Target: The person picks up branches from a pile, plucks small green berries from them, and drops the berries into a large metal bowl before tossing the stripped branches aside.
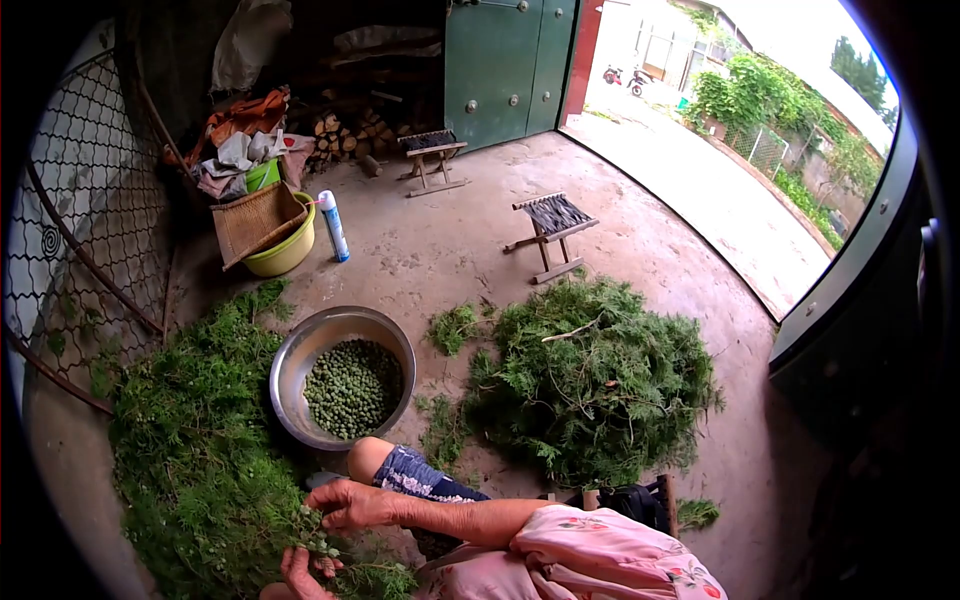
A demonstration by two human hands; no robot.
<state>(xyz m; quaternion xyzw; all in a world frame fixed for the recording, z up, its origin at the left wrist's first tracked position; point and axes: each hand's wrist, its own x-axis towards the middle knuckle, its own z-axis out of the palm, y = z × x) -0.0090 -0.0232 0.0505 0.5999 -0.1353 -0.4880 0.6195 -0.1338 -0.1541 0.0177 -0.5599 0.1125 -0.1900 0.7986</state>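
Left hand (303, 575) and right hand (352, 503) meet low in the view over a green sprig (318, 532) bearing small pale berries. The left has its fingers partly curled, with the sprig held between thumb and fingers; the right, reaching past a pink floral sleeve (590, 535), is bent inward with its fingertips close together against the sprig's upper end, though whether they pinch it I cannot tell. Just beyond the right wrist are a bare knee (369, 459) and patterned dark blue cloth (425, 474). Leafy cuttings (195, 430) spread along the left, reaching under the sprig and up beside a metal bowl (290, 360) partly filled with round green berries (350, 390). A second heap of greenery (600, 380) lies to the bowl's right, apart from it. Farther off stand a low folding stool (556, 218), a spray can (334, 228) and a yellow tub (284, 257) with a woven basket (258, 222) tilted on it. Beyond them are another stool (433, 148), stacked firewood (350, 132) and a green metal door (500, 70); bushes (760, 98) grow outside.
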